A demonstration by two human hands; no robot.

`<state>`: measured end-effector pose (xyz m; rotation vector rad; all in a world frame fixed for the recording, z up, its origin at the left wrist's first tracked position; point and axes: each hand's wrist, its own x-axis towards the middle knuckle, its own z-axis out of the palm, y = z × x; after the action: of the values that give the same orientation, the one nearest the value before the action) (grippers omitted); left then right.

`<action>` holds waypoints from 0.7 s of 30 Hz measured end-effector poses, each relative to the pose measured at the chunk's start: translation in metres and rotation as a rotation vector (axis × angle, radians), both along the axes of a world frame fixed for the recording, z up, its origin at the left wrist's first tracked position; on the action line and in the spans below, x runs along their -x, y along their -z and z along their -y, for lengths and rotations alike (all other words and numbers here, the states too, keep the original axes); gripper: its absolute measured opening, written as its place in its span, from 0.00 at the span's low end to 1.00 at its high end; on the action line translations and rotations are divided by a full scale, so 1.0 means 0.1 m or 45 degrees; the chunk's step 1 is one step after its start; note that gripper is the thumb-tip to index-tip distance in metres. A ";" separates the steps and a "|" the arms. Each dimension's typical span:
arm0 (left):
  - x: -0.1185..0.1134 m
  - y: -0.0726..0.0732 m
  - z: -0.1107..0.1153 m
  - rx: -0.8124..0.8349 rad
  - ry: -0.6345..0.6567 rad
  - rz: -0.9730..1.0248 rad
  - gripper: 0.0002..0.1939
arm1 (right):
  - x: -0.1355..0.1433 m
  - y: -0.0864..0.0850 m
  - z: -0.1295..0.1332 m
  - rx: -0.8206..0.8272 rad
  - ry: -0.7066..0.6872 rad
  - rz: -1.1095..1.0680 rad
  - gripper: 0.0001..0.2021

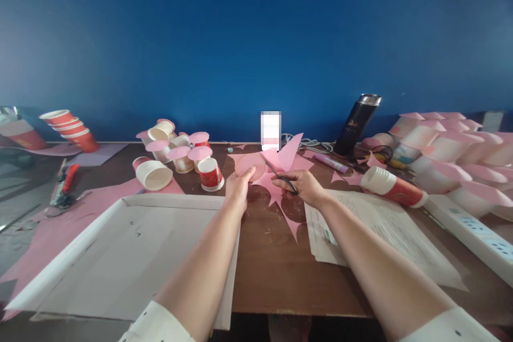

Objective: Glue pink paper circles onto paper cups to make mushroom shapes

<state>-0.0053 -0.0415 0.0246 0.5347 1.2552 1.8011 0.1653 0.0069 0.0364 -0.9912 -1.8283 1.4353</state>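
My left hand (pixel 239 188) pinches the near edge of a pink paper disc (pixel 245 164), thumb on top. Around the disc's rim runs a thin tan outline. In my right hand (pixel 302 186) are dark-handled scissors (pixel 289 184), their blades pointing up and left toward the disc's right edge. Whether the blades touch the paper I cannot tell. A folded-up pink paper piece (pixel 290 153) stands just beyond the scissors. Jagged pink scraps (pixel 292 221) lie beneath and between my hands on the brown table (pixel 272 272).
A shallow white box lid (pixel 120 256) lies at left. Behind it stand paper cups (pixel 210 173), several topped with pink discs. At right are printed sheets (pixel 377 224), tipped-over stacked cups (pixel 395 187), a power strip (pixel 476 230), a black flask (pixel 356 125), a glue stick (pixel 331 163) and many pink-topped cups (pixel 457 144).
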 end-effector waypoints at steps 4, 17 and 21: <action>0.01 0.00 0.00 0.007 -0.031 0.005 0.20 | 0.00 0.01 -0.01 -0.011 0.000 0.001 0.28; -0.03 0.03 -0.03 0.024 -0.041 0.194 0.23 | 0.07 0.02 0.05 0.020 0.021 0.005 0.25; -0.02 0.08 -0.03 0.030 -0.058 0.013 0.24 | 0.06 0.04 0.03 0.024 0.020 0.019 0.26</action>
<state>-0.0031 -0.0387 0.0170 0.4868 1.2899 1.8224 0.1594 0.0034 0.0326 -1.0264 -1.8164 1.4420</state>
